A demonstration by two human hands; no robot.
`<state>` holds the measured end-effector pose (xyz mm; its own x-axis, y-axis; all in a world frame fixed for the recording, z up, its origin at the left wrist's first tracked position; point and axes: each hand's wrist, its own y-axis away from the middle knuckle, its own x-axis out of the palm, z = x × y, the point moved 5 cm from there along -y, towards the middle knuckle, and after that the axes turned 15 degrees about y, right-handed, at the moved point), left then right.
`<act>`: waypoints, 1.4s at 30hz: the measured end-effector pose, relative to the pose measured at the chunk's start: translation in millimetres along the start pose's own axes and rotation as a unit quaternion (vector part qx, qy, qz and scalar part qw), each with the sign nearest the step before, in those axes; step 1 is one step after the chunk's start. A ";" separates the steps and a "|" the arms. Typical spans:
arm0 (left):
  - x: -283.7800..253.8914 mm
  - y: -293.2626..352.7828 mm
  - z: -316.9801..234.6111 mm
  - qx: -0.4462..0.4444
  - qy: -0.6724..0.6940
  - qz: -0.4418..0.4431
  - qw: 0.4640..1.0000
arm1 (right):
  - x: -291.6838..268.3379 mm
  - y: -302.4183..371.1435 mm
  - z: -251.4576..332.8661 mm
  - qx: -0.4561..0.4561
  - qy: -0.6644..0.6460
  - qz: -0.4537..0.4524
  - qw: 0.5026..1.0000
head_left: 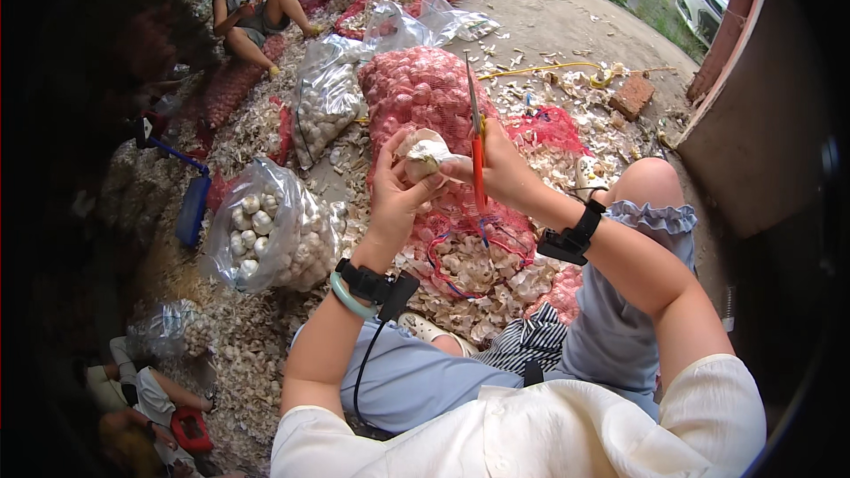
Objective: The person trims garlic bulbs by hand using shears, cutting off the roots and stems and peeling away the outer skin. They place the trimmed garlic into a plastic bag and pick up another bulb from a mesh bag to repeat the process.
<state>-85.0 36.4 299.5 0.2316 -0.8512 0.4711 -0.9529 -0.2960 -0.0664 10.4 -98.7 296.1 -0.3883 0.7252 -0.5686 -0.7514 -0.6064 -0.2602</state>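
A white garlic bulb [423, 147] sits in my left hand [395, 184], whose fingers and thumb wrap round it. My right hand [503, 162] grips a pair of scissors [478, 155] with orange-red handles, the blades pointing up and away from me. Its fingertips reach over to the near right side of the bulb and seem to touch it. Behind both hands stands a full red mesh sack [412, 80] of garlic. Below them, a looser red mesh bag [443, 235] lies among papery peelings [469, 265].
To the left is a clear plastic bag [252, 221] of white bulbs, with another filled bag [320, 102] farther off. A blue dustpan [192, 208] stands beside them. At right lie a brick [631, 96] and a yellow cord [540, 68]. A person [251, 9] sits at far left.
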 end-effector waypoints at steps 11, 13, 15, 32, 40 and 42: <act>-27.3 -4.6 -32.5 0.113 0.034 -0.038 0.992 | 6.5 12.6 9.4 -0.063 0.378 0.017 0.923; -26.1 -4.1 -34.2 0.119 0.041 -0.031 0.992 | 8.2 12.3 10.0 -0.066 0.368 0.017 0.927; -25.2 -4.0 -35.6 0.124 0.048 -0.024 0.991 | 8.0 12.6 11.9 -0.067 0.359 0.017 0.931; -35.1 -5.9 -33.0 0.129 -0.001 0.001 0.992 | 11.0 15.5 9.6 -0.003 0.326 0.172 0.930; -42.1 -7.6 -30.7 0.125 -0.019 -0.019 0.992 | 14.6 17.4 2.6 0.026 0.164 0.197 0.966; -40.8 -7.1 -29.4 0.121 -0.002 -0.025 0.992 | 14.5 16.0 6.0 0.038 0.141 0.204 0.968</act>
<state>-93.5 86.1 306.6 0.2784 -0.8340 0.4763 -0.8656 -0.4327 -0.2519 -10.4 -95.9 288.3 -0.5068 0.3064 -0.8058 -0.6077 -0.7900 0.0819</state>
